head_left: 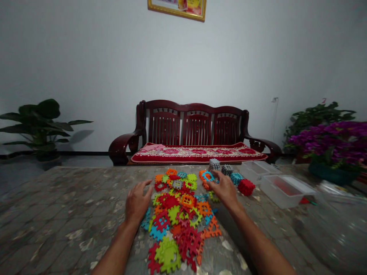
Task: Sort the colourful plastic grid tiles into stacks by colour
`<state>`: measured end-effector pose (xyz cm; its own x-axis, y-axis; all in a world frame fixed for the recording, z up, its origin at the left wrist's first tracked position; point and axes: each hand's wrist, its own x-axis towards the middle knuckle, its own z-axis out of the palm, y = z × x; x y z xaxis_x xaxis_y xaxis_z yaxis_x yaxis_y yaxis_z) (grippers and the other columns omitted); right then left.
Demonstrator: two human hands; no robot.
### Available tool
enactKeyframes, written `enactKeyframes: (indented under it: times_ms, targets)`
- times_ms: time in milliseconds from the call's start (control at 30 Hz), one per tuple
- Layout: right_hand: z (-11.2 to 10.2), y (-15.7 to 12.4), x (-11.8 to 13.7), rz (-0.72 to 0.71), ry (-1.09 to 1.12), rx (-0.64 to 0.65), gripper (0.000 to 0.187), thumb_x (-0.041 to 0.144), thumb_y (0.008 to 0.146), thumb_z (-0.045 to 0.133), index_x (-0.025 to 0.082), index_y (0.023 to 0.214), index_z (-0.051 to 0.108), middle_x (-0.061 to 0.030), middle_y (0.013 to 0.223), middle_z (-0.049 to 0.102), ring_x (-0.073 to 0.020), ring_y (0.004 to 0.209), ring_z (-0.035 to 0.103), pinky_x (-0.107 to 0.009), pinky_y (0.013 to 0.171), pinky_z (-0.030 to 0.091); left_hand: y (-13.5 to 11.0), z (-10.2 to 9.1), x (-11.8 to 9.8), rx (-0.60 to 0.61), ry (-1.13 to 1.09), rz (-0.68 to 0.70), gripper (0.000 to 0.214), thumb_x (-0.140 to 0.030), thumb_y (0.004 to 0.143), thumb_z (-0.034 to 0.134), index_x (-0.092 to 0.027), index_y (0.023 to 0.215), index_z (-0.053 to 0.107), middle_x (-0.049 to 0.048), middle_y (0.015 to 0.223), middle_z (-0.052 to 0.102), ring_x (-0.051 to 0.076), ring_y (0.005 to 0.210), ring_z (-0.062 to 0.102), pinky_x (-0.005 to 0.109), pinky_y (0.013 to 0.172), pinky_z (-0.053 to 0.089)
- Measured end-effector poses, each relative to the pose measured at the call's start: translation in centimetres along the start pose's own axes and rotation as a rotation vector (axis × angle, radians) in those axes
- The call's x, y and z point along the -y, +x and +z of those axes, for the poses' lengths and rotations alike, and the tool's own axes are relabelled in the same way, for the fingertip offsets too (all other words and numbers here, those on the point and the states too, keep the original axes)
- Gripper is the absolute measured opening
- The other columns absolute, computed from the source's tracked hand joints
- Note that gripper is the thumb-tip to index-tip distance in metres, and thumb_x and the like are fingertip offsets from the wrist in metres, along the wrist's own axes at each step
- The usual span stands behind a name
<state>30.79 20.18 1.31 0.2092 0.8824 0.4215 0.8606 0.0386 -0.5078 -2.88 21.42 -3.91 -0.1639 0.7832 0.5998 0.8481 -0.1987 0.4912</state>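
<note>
A heap of interlocking plastic puzzle pieces (173, 214) in red, orange, lime green, blue and grey spreads over the table in front of me. My left hand (137, 201) is at the heap's left side, fingers bent and apart, with nothing visible in it. At the heap's far right, my right hand (224, 189) pinches a blue frame-shaped piece (207, 176) between thumb and fingers. Directly beside that piece are orange pieces (205, 184), partly covered by it. Beyond the right hand stand block-like stacks: grey (214, 164), dark grey (227, 170), blue (236, 178) and red (246, 187).
Two clear plastic boxes (282, 198) stand right of the stacks. Crumpled clear plastic (338, 221) lies nearer on the right, with a pot of purple flowers (335, 141) behind. A wooden bench (197, 126) is past the patterned table's (71, 214) far edge.
</note>
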Motion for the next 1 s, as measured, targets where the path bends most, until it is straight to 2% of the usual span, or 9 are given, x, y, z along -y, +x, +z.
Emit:
enactKeyframes:
  times_ms: [67,133,233,333,467,700,900,1000]
  targets:
    - [-1.2,1.2,-2.4,0.08,-0.141,-0.055,0.052,0.04,0.082,0.066,0.022,0.131,0.065,-0.0093,0.12,0.073,-0.0293,0.111,0.064,-0.039,0.094,0.047,0.4,0.0,1.2,0.098,0.047,-0.224,0.033,-0.03,0.092,0.05,-0.02,0.116,0.071,0.0106,0.115,0.075,0.024,0.106,0.069,0.036,0.094,0.051]
    - [-1.9,1.9,-4.5,0.116,-0.265,-0.067,0.053,0.041,0.083,0.065,0.022,0.133,0.064,-0.0102,0.117,0.074,-0.0308,0.11,0.063,-0.04,0.092,0.046,0.6,0.0,1.8,0.186,0.065,-0.339,0.036,-0.03,0.092,0.05,-0.02,0.119,0.07,0.0108,0.118,0.074,0.024,0.107,0.069,0.034,0.092,0.052]
    - [-2.0,2.0,-6.7,0.122,-0.405,-0.06,0.052,0.04,0.084,0.065,0.022,0.133,0.063,-0.0127,0.11,0.075,-0.0329,0.107,0.063,-0.041,0.09,0.044,0.7,0.1,1.9,0.267,0.101,-0.342,0.037,-0.032,0.091,0.05,-0.023,0.121,0.071,0.0099,0.122,0.073,0.025,0.111,0.067,0.035,0.094,0.05]
    - [-1.6,2.0,-7.6,0.113,-0.464,-0.037,0.054,0.039,0.086,0.062,0.019,0.136,0.062,-0.0163,0.109,0.074,-0.0349,0.109,0.062,-0.043,0.09,0.041,0.6,0.2,1.7,0.304,0.139,-0.327,0.038,-0.033,0.092,0.049,-0.024,0.12,0.071,0.0095,0.123,0.073,0.026,0.111,0.066,0.036,0.093,0.049]
    - [-1.1,2.1,-7.8,0.12,-0.492,0.011,0.057,0.042,0.088,0.06,0.017,0.139,0.058,-0.0164,0.118,0.071,-0.0347,0.115,0.059,-0.043,0.093,0.039,0.5,0.1,1.7,0.301,0.168,-0.304,0.038,-0.033,0.092,0.048,-0.024,0.12,0.072,0.009,0.118,0.074,0.026,0.109,0.068,0.036,0.092,0.05]
    - [-0.7,2.0,-7.8,0.092,-0.542,0.032,0.058,0.042,0.088,0.06,0.017,0.141,0.057,-0.0161,0.119,0.071,-0.033,0.115,0.059,-0.041,0.093,0.039,0.5,-0.1,1.2,0.287,0.193,-0.295,0.035,-0.032,0.09,0.052,-0.027,0.115,0.075,0.0063,0.116,0.076,0.025,0.107,0.069,0.033,0.088,0.051]
    - [-0.7,1.4,-6.5,0.014,-0.434,-0.028,0.045,0.036,0.09,0.058,0.021,0.131,0.066,-0.0119,0.123,0.071,-0.0312,0.116,0.058,-0.041,0.095,0.039,0.5,-0.2,0.9,0.29,0.184,-0.314,0.033,-0.031,0.089,0.053,-0.028,0.112,0.076,0.0064,0.116,0.077,0.026,0.105,0.07,0.035,0.088,0.051]
    - [0.1,1.1,-4.9,-0.07,-0.312,0.007,0.036,0.033,0.09,0.056,0.024,0.121,0.072,-0.0079,0.121,0.073,-0.0283,0.116,0.059,-0.039,0.097,0.04,0.5,-0.1,1.1,0.28,0.177,-0.306,0.032,-0.032,0.088,0.054,-0.029,0.111,0.076,0.0049,0.116,0.077,0.025,0.105,0.069,0.035,0.088,0.051]
